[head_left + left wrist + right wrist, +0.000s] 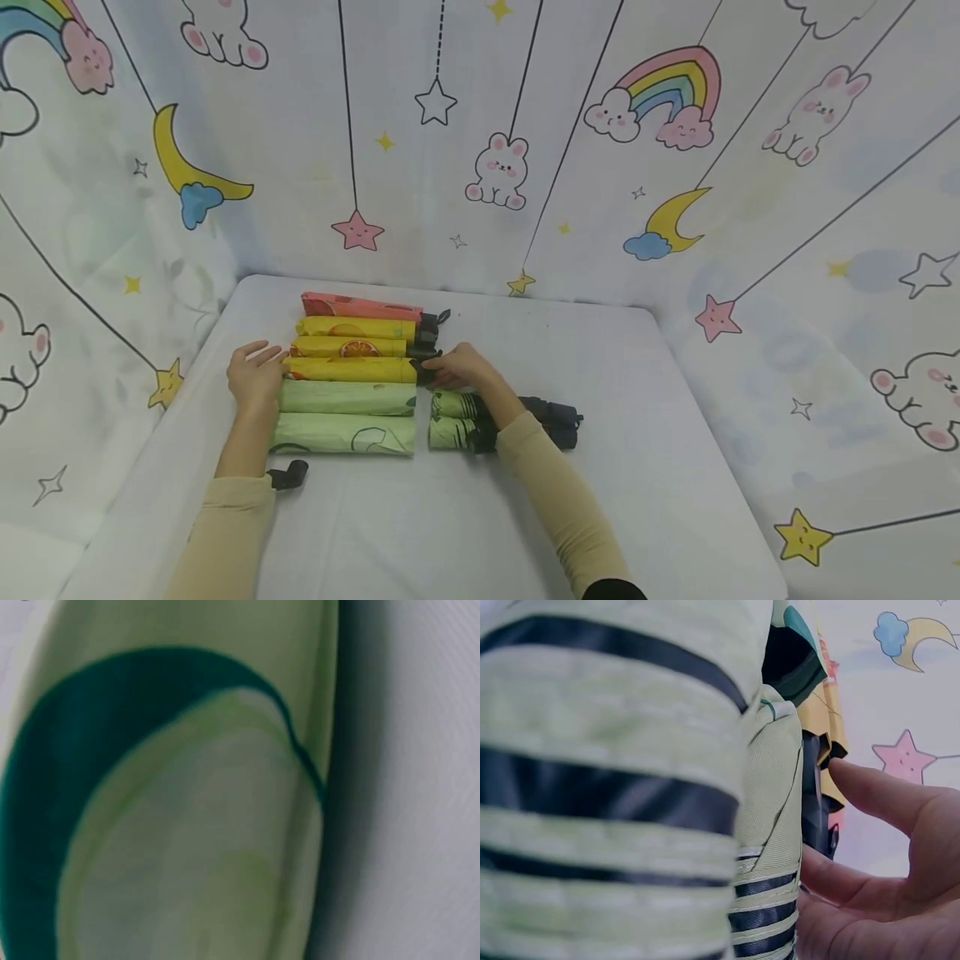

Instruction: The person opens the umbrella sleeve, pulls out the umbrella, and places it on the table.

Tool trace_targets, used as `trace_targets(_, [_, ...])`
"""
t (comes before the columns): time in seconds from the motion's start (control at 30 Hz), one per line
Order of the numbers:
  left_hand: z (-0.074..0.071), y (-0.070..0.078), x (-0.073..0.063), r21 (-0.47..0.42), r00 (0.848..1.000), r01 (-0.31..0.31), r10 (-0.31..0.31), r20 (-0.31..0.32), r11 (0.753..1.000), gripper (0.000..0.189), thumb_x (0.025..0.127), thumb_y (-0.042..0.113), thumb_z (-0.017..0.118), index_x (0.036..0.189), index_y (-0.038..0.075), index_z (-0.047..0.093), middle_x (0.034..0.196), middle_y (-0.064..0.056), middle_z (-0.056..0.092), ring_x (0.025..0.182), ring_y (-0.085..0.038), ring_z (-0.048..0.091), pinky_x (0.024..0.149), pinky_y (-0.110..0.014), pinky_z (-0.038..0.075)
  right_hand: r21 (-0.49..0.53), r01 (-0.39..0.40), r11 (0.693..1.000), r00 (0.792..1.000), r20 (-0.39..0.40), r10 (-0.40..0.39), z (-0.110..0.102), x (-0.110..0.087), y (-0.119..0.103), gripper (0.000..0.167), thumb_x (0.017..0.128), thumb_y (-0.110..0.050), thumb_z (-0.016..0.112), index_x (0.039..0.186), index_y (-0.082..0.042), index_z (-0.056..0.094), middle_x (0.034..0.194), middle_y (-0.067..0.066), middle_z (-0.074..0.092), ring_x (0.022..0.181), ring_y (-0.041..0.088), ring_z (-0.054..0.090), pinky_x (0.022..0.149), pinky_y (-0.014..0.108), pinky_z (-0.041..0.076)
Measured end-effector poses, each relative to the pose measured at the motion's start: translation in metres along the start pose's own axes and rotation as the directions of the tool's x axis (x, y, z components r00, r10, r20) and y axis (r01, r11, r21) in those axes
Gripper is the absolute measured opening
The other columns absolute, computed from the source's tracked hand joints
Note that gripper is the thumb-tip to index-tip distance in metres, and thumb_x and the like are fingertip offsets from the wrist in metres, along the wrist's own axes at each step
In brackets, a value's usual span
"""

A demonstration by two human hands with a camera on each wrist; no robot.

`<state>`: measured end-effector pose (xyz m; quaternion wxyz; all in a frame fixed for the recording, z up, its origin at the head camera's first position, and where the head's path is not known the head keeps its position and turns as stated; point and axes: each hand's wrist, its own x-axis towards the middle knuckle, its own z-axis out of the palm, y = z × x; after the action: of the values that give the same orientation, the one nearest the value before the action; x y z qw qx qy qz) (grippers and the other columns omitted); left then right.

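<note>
Three yellow folding umbrellas lie side by side in the head view. My right hand (pixel 462 367) pinches the black handle end of the nearest yellow umbrella (pixel 352 369). At the row's other end, my left hand (pixel 255 379) touches the left ends with its fingers fairly straight. Just nearer lie two light green umbrella sleeves (pixel 341 433). Two green folding umbrellas (pixel 453 432) with black stripes and black handles lie under my right forearm, which partly covers them. In the right wrist view, thumb and fingers of that hand reach past the striped umbrella (pixel 769 802), some fingertips hidden.
A red folding umbrella (pixel 360 307) lies at the far end of the row. The white table (pixel 675 500) meets a printed cloth backdrop (pixel 420 183) at the back and sides. A small black device (pixel 291 475) sits by my left wrist.
</note>
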<state>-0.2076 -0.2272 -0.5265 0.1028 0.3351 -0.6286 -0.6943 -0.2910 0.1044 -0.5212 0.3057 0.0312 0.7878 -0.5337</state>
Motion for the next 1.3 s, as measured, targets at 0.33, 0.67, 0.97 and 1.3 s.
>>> trace_targets(0.33, [-0.0002,0.0003,-0.001,-0.057,1.0,0.002,-0.003,-0.023,0.998,0.061,0.095,-0.011,0.061,0.151,0.005,0.043,0.149,-0.023,0.055,0.133,-0.029,0.061,0.088,-0.02,0.059,0.076,-0.007,0.997,0.999,0.032,0.004,-0.0008,0.0019,0.0049,0.046,0.089,-0.023,0.085,0.115,0.011,0.067,0.099,0.019,0.076,0.087,0.028,0.078,0.08,0.038,0.065])
trace_targets(0.67, [-0.0013,-0.0009,-0.0011,-0.104,0.998,0.029,-0.035,-0.052,0.994,0.062,0.097,-0.01,0.06,0.152,0.008,0.042,0.149,-0.021,0.055,0.13,-0.025,0.063,0.081,-0.017,0.059,0.196,-0.035,0.98,0.995,0.095,0.017,-0.0003,0.0032,0.0064,0.044,0.094,-0.017,0.08,0.122,0.012,0.062,0.105,0.024,0.074,0.091,0.029,0.078,0.083,0.037,0.064])
trace_targets(0.97, [-0.0013,-0.0042,0.0013,-0.15,0.998,0.044,-0.051,-0.046,0.988,0.065,0.097,-0.012,0.06,0.154,0.011,0.038,0.149,-0.019,0.053,0.132,-0.026,0.062,0.086,-0.018,0.059,0.296,-0.044,0.954,0.991,0.136,0.004,0.0001,0.002,0.0056,0.049,0.097,-0.009,0.076,0.13,0.019,0.054,0.114,0.028,0.069,0.097,0.034,0.077,0.088,0.039,0.063])
trace_targets(1.3, [-0.0007,-0.0044,0.0011,-0.171,0.997,0.047,-0.057,-0.051,0.984,0.064,0.096,-0.013,0.06,0.152,0.01,0.04,0.146,-0.017,0.054,0.13,-0.026,0.063,0.082,-0.016,0.058,0.318,-0.037,0.947,0.991,0.131,-0.005,-0.002,0.0026,0.0051,0.039,0.09,-0.013,0.084,0.118,0.01,0.068,0.109,0.025,0.073,0.091,0.028,0.078,0.088,0.039,0.063])
